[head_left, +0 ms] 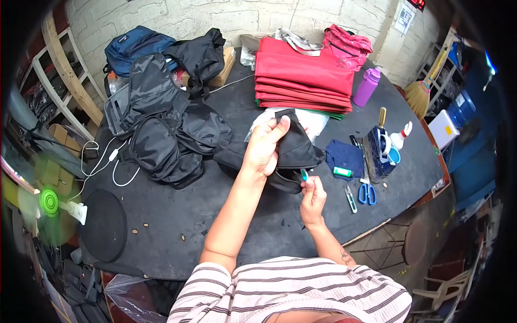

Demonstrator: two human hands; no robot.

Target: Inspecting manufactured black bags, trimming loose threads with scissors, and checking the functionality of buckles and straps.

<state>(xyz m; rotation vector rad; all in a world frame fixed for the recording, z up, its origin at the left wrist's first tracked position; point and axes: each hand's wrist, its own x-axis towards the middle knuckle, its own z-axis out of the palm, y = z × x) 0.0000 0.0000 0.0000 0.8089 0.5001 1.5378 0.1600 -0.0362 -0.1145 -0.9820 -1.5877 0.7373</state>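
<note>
My left hand [264, 148] is closed around a black fabric bag [295, 142], thumb on top, and holds it up above the middle of the table. The bag's lower part hangs in a loop below the hand. At the bag's lower right edge, my right hand [312, 198] pinches a small teal object [304, 175]; most of it is hidden by the fingers, so its kind is unclear. Right of that hand lie thread snips [350, 199] and blue-handled scissors [368, 192]. A green and white small block [343, 171] rests on a folded navy cloth [344, 154].
Black bags [161, 137] are heaped on the dark table [161, 215] to the left. Red folded fabric [301, 75] is stacked at the back, beside a purple bottle [367, 87]. A dark blue holder [379, 156] stands right; a green fan [49, 202] blurs at far left.
</note>
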